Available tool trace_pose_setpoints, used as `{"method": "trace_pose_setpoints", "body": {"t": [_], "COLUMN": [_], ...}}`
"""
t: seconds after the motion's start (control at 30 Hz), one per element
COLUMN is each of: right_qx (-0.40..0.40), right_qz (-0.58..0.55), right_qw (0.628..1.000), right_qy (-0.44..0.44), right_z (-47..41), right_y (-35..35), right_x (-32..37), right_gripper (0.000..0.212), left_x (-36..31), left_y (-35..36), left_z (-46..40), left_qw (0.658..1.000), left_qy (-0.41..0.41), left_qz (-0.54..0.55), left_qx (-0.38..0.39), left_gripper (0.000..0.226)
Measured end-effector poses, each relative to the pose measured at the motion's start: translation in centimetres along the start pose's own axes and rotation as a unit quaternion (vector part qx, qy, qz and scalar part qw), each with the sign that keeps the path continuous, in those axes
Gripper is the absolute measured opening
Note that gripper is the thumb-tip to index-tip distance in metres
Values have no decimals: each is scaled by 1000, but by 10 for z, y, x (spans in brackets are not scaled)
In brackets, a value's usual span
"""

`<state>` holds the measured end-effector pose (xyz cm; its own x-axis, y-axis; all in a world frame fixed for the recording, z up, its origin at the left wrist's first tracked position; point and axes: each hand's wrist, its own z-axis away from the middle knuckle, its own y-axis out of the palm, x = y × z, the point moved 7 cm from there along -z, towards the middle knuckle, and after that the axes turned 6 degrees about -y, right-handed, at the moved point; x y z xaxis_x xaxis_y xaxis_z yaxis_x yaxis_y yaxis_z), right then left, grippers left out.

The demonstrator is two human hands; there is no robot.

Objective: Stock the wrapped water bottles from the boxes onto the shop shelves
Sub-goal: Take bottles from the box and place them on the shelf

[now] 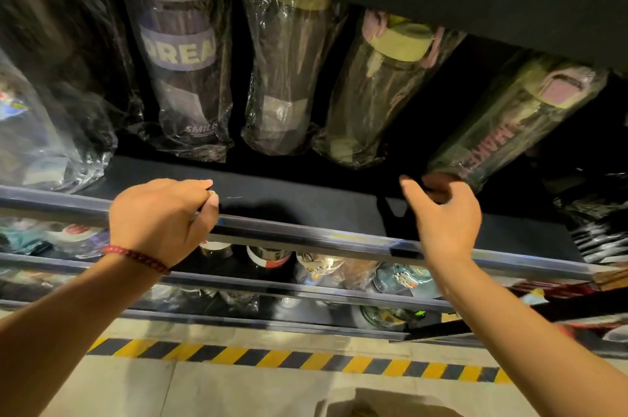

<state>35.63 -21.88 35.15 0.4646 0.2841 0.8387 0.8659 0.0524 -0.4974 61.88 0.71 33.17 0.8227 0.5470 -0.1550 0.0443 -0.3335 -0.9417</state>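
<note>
- Wrapped water bottles line the dark shelf (306, 192), standing in a row in clear plastic sleeves.
- Biggest on show, the "DREAM" bottle (180, 53), dark with grey bands, stands left of centre.
- Next to it on the right, a clear bottle (285, 76) with a yellow-green cap, then another clear one (377, 90) with a pink strap.
- Far right, the green-and-pink bottle (516, 121) with pink lettering sits just past the right hand's fingertips; contact I cannot tell.
- Left hand (163, 216), red braided bracelet (136, 258) at the wrist, curls its fingers over the shelf's front rail (306, 236).
- Right hand (445, 216) reaches in, fingers loosely spread, holding nothing.
- Below, hazard tape (292, 359) stripes the floor.
</note>
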Motion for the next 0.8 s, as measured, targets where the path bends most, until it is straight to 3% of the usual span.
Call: {"method": "trace_pose_setpoints", "body": {"t": [0.07,0.13,0.2,0.27,0.37,0.5,0.8], "right_qx": [-101,-151,-124,-71,-12,-45,-15], "right_qz": [5,14,11,-81,-169,-144,-134], "right_qw": [995,985,984,986,981,986,990], "right_qy": [24,76,125,125,96,74,50], "right_z": [-6,-22,-43,-62,-77,-92,-111], "right_y": [-31,-50,-49,-38,-18,-8,20], "right_x": [-14,-33,-49,-60,-59,-64,-54], "right_gripper": [32,47,78,100,82,84,69], "left_x": [0,0,0,1,2,2,-1], "left_y": [1,1,1,3,4,3,1], "left_z": [0,0,0,0,-1,0,-2], "left_qw": [1000,1000,1000,1000,1000,1000,1000], "left_qy": [-1,-2,-1,0,0,-2,6], "left_qz": [-3,-12,-17,-13,-14,-5,-4], "left_qx": [4,4,6,6,3,-8,-15], "left_gripper": [59,60,61,64,68,65,61]}}
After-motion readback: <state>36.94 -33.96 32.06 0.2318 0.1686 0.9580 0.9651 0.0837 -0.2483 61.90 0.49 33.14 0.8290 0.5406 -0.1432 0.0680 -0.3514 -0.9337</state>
